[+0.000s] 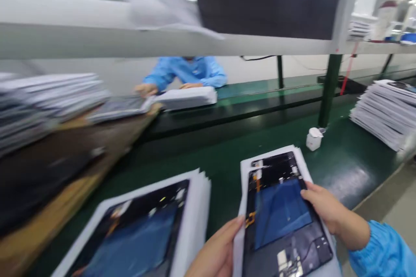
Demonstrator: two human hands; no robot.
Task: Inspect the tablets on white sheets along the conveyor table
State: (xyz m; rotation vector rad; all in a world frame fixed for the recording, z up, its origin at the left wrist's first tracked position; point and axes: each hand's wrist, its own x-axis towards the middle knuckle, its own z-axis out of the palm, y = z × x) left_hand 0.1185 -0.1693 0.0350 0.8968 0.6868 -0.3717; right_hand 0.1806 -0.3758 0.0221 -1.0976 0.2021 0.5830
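Green matting covers the bench (341, 169), smooth and faintly glossy, running back to a darker conveyor strip and a white shelf rail overhead. Nearest, the left hand (216, 253) presses its fingers against the left edge of a tablet (281, 220), and the right hand (326, 207) curls over its right edge, thumb on the face; both grip it. That tablet lies open-backed, a blue rectangle amid black parts and a thin orange strip, resting on a white tray at the top of a short stack on the matting. Just left sits a second stack (195, 207) of white trays, its top one carrying another open tablet, blurred. Beyond the held tablet stands one small white bottle (313, 138), beside a green post (328, 91). To the right a tall pile (386, 114) of flat white sheets or trays leans near the edge. On the left a blurred grey pile sits on something brown. Farthest, across the strip, a person (186, 71) in blue sleeves rests two hands on a white block. A dark panel hangs above
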